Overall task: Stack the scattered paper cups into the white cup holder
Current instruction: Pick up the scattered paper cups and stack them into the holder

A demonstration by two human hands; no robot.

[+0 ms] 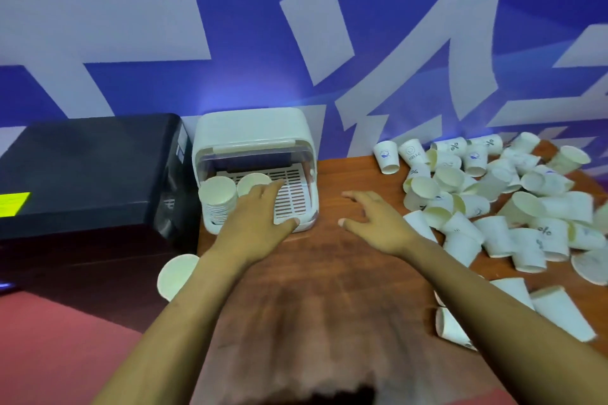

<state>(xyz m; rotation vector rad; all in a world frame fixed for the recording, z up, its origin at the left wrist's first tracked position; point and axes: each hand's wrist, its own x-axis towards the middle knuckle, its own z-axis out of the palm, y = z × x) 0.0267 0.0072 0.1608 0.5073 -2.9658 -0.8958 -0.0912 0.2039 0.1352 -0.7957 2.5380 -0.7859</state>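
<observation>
Cups (pixel 493 207): "HELLO", "%" prints | left hand (pixel 260 210), right hand (pixel 375 223): both released, empty

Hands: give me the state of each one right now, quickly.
Left hand: open, holding nothing, fingers spread over the slotted tray of the white cup holder.
Right hand: open, holding nothing.

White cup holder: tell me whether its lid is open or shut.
Open. The white cup holder's lid is raised, exposing its slotted tray and cup stacks inside.
</observation>
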